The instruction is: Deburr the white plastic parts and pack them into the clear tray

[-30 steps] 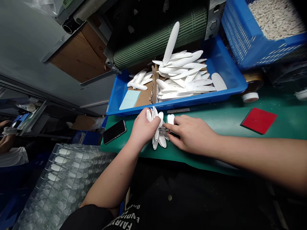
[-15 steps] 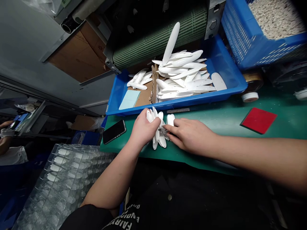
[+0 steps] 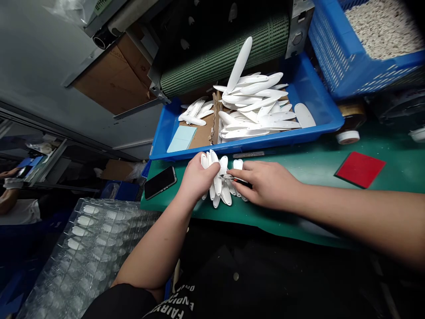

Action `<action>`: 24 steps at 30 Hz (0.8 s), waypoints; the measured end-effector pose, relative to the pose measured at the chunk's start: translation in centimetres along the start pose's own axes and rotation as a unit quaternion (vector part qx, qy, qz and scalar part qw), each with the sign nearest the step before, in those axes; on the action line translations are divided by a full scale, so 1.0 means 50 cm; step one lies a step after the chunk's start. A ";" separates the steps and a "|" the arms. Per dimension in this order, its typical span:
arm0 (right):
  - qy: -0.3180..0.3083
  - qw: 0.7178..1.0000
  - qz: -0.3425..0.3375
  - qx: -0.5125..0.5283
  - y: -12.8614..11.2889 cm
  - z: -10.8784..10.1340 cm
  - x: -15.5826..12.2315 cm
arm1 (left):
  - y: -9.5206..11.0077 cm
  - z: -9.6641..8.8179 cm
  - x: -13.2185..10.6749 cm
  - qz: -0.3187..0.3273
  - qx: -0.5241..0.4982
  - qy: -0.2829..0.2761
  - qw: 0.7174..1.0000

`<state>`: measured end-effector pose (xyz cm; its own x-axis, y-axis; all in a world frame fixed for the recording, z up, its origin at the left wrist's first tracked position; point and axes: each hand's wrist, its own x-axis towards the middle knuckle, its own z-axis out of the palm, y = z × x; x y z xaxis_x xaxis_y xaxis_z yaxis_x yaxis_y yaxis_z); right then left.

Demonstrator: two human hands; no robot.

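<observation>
My left hand [image 3: 201,176] is closed on a fanned cluster of long white plastic pieces [image 3: 217,184], the thumb pressed over them from above. The pieces spread out from a middle point like petals. From the right, my right hand [image 3: 265,184] holds nippers [image 3: 244,182] with dark handles, a bit of orange, and metal jaws. The jaw tips are at the middle of the cluster; whether they are closed on it I cannot tell. Other white pieces [image 3: 237,165] lie close by the fingers of my right hand, on the green table mat [image 3: 299,164].
A blue tray [image 3: 186,154] with a cardboard divider holds heaped white pieces [image 3: 255,106]. A green conveyor belt [image 3: 226,57] ends behind it. A phone [image 3: 160,183], a red square [image 3: 360,169], a blue basket [image 3: 338,66] and clear blister trays [image 3: 99,248] surround the work. Another person's arm [image 3: 9,199] shows far left.
The nippers have turned in my right hand, so their dark handle shows more. The white pieces by the right fingers have shifted slightly. My left hand keeps its hold; the view has moved a little.
</observation>
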<state>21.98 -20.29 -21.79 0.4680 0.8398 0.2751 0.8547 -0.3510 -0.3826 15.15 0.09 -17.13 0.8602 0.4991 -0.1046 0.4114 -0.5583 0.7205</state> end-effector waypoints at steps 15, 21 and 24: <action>-0.031 0.996 -0.030 -0.075 -0.011 -0.007 0.001 | 0.029 0.012 -0.009 0.000 0.048 0.007 0.999; -0.055 0.996 -0.019 -0.074 -0.012 -0.009 -0.001 | 0.030 0.013 -0.006 0.003 0.060 0.004 0.998; -0.056 0.996 -0.019 -0.073 -0.011 -0.006 -0.001 | 0.030 0.013 -0.006 0.004 0.061 0.004 0.998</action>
<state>21.54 -20.25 -21.35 0.4128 0.8921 0.1836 0.8990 -0.3668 -0.2392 15.70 -1.34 -16.49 0.8612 0.4995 -0.0942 0.4390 -0.6376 0.6330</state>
